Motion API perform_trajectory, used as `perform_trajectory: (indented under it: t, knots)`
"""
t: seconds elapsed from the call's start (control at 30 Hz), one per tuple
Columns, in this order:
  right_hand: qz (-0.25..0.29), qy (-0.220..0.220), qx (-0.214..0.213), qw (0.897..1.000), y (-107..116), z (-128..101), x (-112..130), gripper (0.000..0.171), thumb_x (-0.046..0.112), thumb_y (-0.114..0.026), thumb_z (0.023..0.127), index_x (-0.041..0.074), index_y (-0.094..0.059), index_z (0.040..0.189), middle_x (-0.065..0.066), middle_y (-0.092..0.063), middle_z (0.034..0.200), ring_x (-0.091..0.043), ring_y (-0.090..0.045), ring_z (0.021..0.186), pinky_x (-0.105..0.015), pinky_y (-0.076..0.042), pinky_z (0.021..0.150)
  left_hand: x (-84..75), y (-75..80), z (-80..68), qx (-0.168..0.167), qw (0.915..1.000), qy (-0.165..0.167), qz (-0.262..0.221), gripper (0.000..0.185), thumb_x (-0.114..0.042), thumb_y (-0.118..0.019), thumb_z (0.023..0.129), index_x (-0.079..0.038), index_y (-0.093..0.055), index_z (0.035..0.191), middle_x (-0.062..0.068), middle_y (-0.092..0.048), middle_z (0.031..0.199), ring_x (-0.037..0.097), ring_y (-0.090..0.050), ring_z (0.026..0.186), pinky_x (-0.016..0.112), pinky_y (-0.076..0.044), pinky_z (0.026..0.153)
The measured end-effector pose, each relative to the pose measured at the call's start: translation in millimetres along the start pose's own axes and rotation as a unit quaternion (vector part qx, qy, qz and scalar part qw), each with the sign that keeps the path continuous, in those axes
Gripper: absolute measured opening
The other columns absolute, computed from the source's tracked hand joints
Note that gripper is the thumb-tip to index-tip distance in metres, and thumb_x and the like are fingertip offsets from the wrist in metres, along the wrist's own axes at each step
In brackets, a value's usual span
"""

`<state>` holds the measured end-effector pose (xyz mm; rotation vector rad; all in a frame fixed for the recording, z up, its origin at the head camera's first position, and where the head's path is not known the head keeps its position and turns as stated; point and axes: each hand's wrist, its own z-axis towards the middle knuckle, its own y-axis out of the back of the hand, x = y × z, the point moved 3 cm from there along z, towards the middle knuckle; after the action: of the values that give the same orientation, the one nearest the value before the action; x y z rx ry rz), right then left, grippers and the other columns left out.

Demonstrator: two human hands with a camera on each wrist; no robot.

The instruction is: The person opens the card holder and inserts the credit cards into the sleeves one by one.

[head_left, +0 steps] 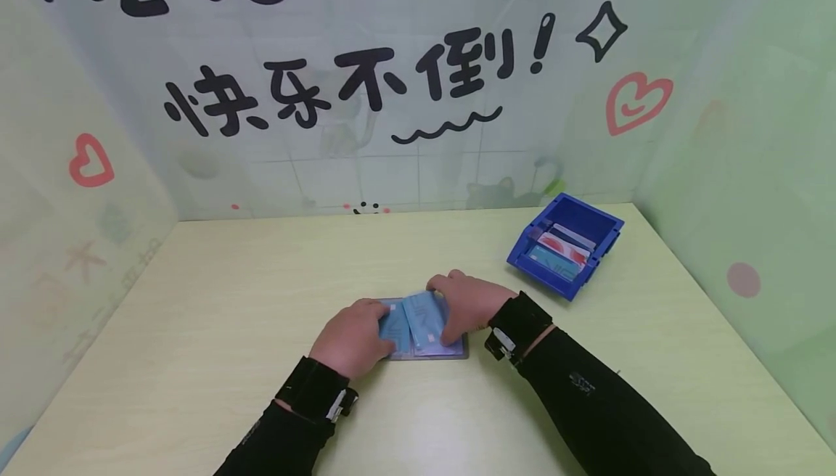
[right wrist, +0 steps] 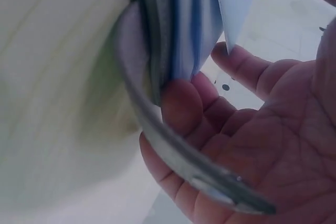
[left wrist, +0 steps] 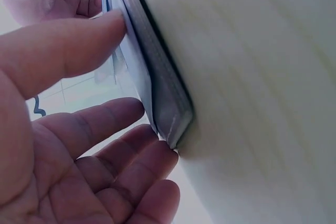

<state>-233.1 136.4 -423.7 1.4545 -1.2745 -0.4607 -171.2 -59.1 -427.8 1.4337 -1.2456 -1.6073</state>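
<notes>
A flat greyish, wallet-like case (head_left: 460, 353) lies on the table with light blue card-like pieces on it. My left hand (head_left: 353, 338) is at its left edge. In the left wrist view its thumb (left wrist: 105, 40) rests on a pale sheet, and its fingertips touch the edge and corner of the case (left wrist: 168, 114). At the right side, my right hand (head_left: 473, 302) holds a tilted light blue card (head_left: 423, 320) between thumb and fingers. The right wrist view shows curled fingers against the layered edge, and a grey strap (right wrist: 163, 135) with a metal snap crossing in front of them.
A blue plastic box (head_left: 591, 216) stands open at the back right of the table, with several cards (head_left: 555, 262) in it. A printed cloth wall (head_left: 392, 171) rises behind the table, with green side walls (head_left: 738, 193) left and right.
</notes>
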Motion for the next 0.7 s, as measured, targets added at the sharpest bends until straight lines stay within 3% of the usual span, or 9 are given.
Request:
perform_trajectory:
  t: [0.2, 0.4, 0.6, 0.7]
  knots:
    - [0.021, -0.014, -0.005, 1.0, 3.1, 1.9, 0.2, 0.067, 0.034, -0.09, 0.079, 0.016, -0.057, 0.134, -0.003, -0.055, 0.117, -0.021, -0.056, 0.104, -0.04, -0.054, 0.093, -0.9, 1.3, 0.6, 0.005, 1.0, 0.005, 0.001, 0.055, -0.024, -0.084, 0.09, -0.001, -0.068, 0.137, 0.018, -0.064, 0.142, 0.03, -0.068, 0.114, 0.049, -0.056, 0.105]
    - [0.02, -0.029, -0.047, 0.998, 1.2, 6.3, 0.5, 0.049, 0.044, -0.082, 0.088, 0.008, -0.065, 0.116, -0.003, -0.06, 0.102, -0.021, -0.055, 0.096, -0.034, -0.051, 0.081, -1.4, 2.1, 1.3, 0.011, 0.9999, 0.006, 0.007, 0.057, -0.027, -0.084, 0.09, -0.002, -0.067, 0.138, 0.019, -0.064, 0.142, 0.032, -0.067, 0.119, 0.049, -0.054, 0.107]
    - [0.105, -0.05, -0.086, 0.99, 1.1, 2.1, 8.4, 0.034, 0.032, -0.077, 0.093, 0.005, -0.06, 0.105, -0.006, -0.06, 0.088, -0.02, -0.058, 0.078, -0.029, -0.043, 0.065, -1.4, 2.7, 1.6, 0.012, 0.9999, 0.004, -0.003, 0.057, -0.026, -0.084, 0.089, -0.001, -0.067, 0.138, 0.02, -0.064, 0.141, 0.032, -0.068, 0.118, 0.049, -0.055, 0.106]
    - [0.148, -0.059, -0.109, 0.981, 2.6, -2.6, 13.8, 0.034, 0.023, -0.074, 0.094, 0.003, -0.059, 0.116, -0.006, -0.06, 0.091, -0.019, -0.057, 0.08, -0.03, -0.045, 0.068, -2.0, 3.1, 2.2, 0.014, 0.9998, 0.005, -0.015, 0.057, -0.027, -0.084, 0.089, -0.001, -0.067, 0.138, 0.019, -0.063, 0.142, 0.032, -0.067, 0.117, 0.049, -0.055, 0.106]
